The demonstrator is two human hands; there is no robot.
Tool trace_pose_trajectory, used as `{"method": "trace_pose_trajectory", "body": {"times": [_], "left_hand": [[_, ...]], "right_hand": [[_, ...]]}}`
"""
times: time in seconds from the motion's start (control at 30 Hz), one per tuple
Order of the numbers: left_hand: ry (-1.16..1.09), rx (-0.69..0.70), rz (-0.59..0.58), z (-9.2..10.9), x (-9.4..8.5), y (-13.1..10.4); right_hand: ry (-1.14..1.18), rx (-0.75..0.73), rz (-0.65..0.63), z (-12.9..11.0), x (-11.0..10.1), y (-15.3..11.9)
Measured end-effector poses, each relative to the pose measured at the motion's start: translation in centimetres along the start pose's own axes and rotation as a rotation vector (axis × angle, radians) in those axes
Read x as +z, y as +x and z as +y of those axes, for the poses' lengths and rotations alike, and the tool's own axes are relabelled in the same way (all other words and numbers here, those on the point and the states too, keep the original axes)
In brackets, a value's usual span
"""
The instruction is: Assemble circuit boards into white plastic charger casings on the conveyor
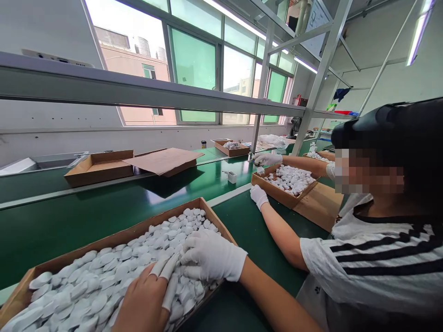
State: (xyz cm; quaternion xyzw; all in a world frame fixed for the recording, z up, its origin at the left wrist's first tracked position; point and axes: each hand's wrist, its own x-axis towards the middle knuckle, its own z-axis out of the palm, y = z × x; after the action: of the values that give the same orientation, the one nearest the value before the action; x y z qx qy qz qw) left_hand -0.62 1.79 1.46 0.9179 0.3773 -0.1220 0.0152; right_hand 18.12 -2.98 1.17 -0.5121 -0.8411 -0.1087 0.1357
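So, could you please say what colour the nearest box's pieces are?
The pieces are white, showing best in the head view.

One left hand (147,295) and one right hand (212,256) make two. At least five cardboard trays (220,222) show, four bearing small white pieces (86,288), too many to count. One cardboard sheet (162,160), one lone white block (231,177), one nearest co-worker (377,253).

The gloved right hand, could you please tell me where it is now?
In the head view, the right hand is below centre, over the white pieces near the cardboard tray's right wall, right of the left hand.
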Motion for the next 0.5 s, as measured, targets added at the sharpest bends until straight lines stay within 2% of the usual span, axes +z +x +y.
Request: {"method": "trace_pose_trajectory", "body": {"times": [0.27, 0.5], "left_hand": [[-0.067, -0.064, -0.014, 0.92, -1.08, -0.87], [-0.073, -0.104, 0.001, 0.71, -0.89, -0.99]], "right_hand": [[-0.004, -0.018, -0.009, 0.05, -0.04, -0.01], [0.000, -0.047, 0.023, 0.05, -0.12, -0.32]]}}
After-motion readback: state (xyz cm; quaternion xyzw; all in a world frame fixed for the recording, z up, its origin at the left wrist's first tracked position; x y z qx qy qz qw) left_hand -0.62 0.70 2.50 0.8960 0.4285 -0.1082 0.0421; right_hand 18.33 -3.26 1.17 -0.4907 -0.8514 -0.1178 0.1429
